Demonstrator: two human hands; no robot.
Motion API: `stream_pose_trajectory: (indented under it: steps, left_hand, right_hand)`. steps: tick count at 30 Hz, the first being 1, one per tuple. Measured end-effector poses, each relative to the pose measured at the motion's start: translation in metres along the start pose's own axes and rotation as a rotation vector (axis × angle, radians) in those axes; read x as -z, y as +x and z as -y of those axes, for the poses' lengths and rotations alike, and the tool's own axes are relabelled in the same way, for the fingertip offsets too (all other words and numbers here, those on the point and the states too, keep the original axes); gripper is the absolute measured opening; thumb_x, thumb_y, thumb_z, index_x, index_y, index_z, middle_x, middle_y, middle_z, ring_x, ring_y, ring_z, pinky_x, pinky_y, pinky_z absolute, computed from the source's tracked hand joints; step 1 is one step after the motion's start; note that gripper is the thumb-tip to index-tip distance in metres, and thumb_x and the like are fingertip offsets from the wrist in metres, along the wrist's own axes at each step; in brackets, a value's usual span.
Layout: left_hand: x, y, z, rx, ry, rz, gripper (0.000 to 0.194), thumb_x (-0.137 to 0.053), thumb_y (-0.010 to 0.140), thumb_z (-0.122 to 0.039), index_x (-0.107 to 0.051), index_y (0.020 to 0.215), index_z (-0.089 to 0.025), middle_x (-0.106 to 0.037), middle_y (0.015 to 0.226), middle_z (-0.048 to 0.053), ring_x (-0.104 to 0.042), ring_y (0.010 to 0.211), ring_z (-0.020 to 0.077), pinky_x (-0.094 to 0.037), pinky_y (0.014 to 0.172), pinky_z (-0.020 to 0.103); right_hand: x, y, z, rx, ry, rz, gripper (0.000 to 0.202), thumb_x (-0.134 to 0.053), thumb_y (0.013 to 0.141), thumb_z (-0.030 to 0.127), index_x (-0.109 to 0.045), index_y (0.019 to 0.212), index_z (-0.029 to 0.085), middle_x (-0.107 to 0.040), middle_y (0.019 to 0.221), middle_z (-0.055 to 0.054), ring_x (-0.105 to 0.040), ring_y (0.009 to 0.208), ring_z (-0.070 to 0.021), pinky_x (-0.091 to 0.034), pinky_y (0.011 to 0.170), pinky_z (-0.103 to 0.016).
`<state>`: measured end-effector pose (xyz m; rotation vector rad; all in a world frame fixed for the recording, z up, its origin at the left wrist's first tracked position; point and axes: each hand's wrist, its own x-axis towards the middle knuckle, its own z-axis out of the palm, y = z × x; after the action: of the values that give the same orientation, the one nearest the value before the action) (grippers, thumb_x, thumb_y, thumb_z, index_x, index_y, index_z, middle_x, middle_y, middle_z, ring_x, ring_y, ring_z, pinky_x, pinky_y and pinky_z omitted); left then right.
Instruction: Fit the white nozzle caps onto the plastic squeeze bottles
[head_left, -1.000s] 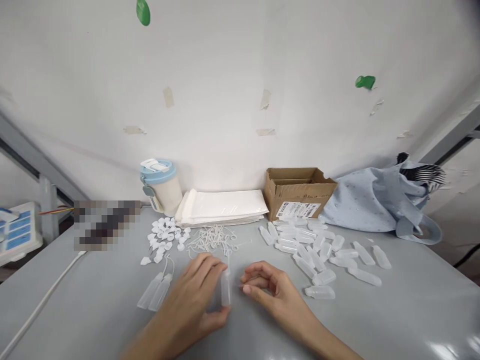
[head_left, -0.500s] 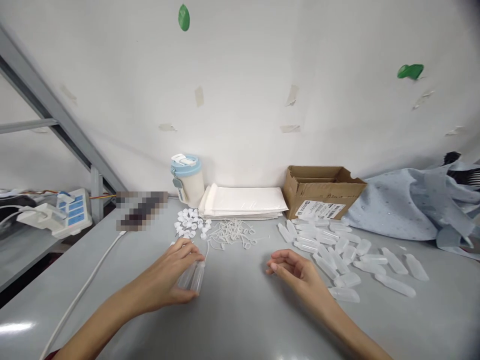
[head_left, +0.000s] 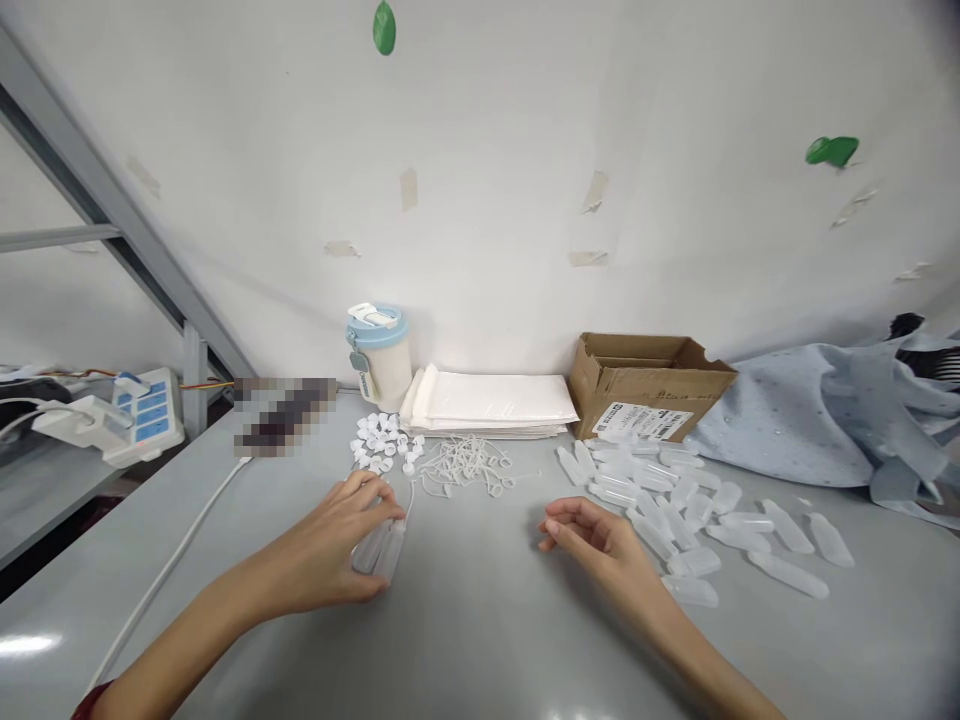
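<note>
My left hand (head_left: 341, 545) spans two clear bottles (head_left: 388, 552) lying side by side on the grey table, its thumb at their lower ends and its fingers at their tops. A thin white tube rises from the right bottle's top. With fingers loosely curled and nothing between them, my right hand (head_left: 589, 540) rests at the left of a spread of clear empty bottles (head_left: 675, 520). White caps (head_left: 379, 440) lie beyond my left hand, beside a tangle of thin white looped tubes (head_left: 469, 462).
At the back stand a cup with a blue lid (head_left: 381, 355), a stack of white packets (head_left: 495, 400) and an open cardboard box (head_left: 649, 390). Blue cloth (head_left: 795, 410) lies at the right. A power strip (head_left: 150, 415) and a white cable (head_left: 176, 565) are at the left.
The view has shifted slightly. My left hand and the two bottles have moved a little to the left; my right hand keeps nearly the same pose.
</note>
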<state>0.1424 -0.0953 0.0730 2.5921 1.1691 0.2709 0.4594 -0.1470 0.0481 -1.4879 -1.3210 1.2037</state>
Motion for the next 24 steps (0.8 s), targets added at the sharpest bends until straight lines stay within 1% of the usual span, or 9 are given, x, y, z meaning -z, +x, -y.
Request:
stream_pose_trajectory:
  steps: [5,10,19,24]
  left_hand:
    - [0.001,-0.001,0.0,0.013,0.017,0.034,0.042,-0.066,0.065,-0.02,-0.062,0.106,-0.028,-0.057,0.11,0.005,-0.049,0.11,0.0275,-0.049,0.086,0.036]
    - [0.002,-0.001,-0.001,0.012,0.03,0.042,0.043,-0.067,0.066,-0.022,-0.061,0.108,-0.027,-0.056,0.111,0.006,-0.048,0.11,0.0287,-0.047,0.087,0.037]
    - [0.005,0.0,-0.005,0.06,0.037,0.083,0.042,-0.063,0.067,-0.02,-0.059,0.108,-0.027,-0.055,0.113,0.005,-0.045,0.112,0.0274,-0.044,0.091,0.036]
    - [0.007,0.0,-0.006,0.078,0.04,0.105,0.04,-0.061,0.068,-0.02,-0.059,0.108,-0.026,-0.054,0.113,0.005,-0.044,0.113,0.0276,-0.043,0.091,0.037]
  right_hand:
    - [0.0,0.0,0.002,0.005,-0.001,-0.015,0.034,-0.06,0.08,0.05,-0.061,0.09,0.018,-0.071,0.075,-0.005,-0.069,0.079,-0.0241,-0.048,0.077,-0.037]
    - [0.002,0.002,0.006,0.0,-0.004,-0.047,0.034,-0.062,0.077,0.051,-0.061,0.088,0.018,-0.071,0.071,-0.004,-0.069,0.076,-0.0247,-0.049,0.075,-0.037]
    - [0.016,0.008,0.008,0.015,-0.023,-0.147,0.034,-0.062,0.076,0.05,-0.061,0.087,0.018,-0.071,0.071,-0.005,-0.069,0.078,-0.0248,-0.049,0.078,-0.036]
    - [0.019,0.009,0.008,0.042,-0.067,-0.166,0.033,-0.06,0.077,0.049,-0.06,0.088,0.018,-0.072,0.073,-0.006,-0.069,0.078,-0.0247,-0.049,0.078,-0.036]
